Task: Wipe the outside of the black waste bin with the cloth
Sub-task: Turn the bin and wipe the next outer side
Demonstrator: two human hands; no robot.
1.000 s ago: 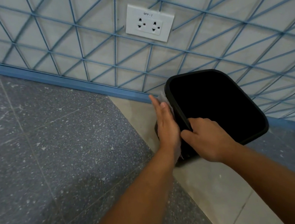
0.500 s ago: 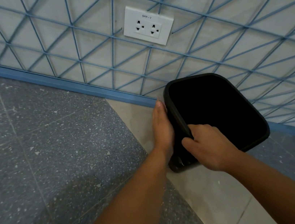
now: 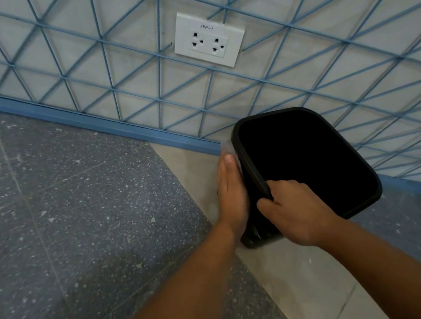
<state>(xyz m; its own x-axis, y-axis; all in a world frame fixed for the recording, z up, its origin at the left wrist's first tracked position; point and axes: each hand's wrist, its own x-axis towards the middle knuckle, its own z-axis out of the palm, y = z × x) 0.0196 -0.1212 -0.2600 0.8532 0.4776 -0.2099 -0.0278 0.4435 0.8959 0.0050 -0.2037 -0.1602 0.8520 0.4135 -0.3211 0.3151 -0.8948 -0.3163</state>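
While tipped on pale floor tile (image 3: 301, 276) near skirting (image 3: 107, 125) — bin (image 3: 309, 161); right hand (image 3: 296, 212) curled over rim. Left hand (image 3: 231, 191) flat-fingered, pressing cloth (image 3: 228, 147) to bin's side, mostly hidden. Socket (image 3: 208, 39) on wall above.

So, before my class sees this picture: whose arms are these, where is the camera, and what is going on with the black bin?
No machine here: a person wears one camera on the head, looking down at their own hands. The right hand grips the rim of the black waste bin, which stands tilted on the floor beside the wall. The left hand lies flat against the bin's outer side, pressing a pale cloth that peeks out past the fingertips. A white double socket sits on the wall above.
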